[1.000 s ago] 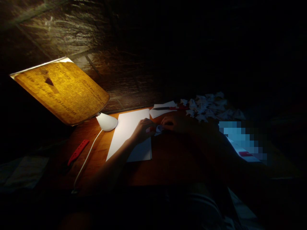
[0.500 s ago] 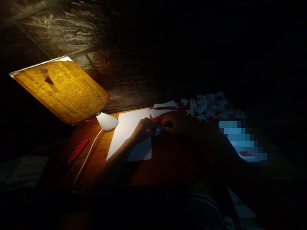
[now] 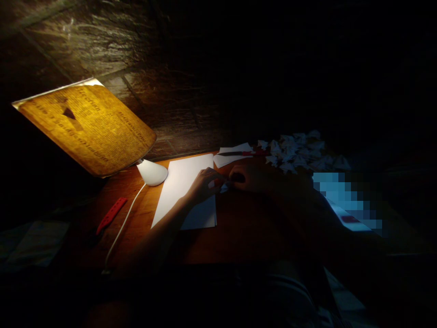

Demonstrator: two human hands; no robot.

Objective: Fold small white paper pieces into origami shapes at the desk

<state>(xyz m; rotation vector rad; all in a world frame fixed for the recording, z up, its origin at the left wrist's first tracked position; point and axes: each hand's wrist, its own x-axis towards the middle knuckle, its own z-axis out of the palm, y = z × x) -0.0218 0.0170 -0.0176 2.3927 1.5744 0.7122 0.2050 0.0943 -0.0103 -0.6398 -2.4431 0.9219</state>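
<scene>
A small piece of folded white paper [image 3: 224, 187] is pinched between my two hands, just past the right edge of a stack of white paper sheets [image 3: 184, 182]. My left hand [image 3: 206, 182] lies over that stack, its fingers closed on the paper's left side. In the shadow opposite, my right hand [image 3: 243, 176] has its thumb and fingers curled together on the right side. Much of the paper is hidden by the fingers, and the dim light blurs its shape.
A lit lamp [image 3: 152, 173] with a printed shade stands at the left, its white cord [image 3: 124, 223] running forward. Left of the cord lies a red strap [image 3: 112, 214]. Behind my hands are paper pieces [image 3: 232, 159], scissors [image 3: 257, 154] and many folded papers [image 3: 297, 152]. A glowing screen [image 3: 344, 205] is at right.
My fingers have shifted slightly around the folded paper, and less of it shows now. Both hands stay in nearly the same place.
</scene>
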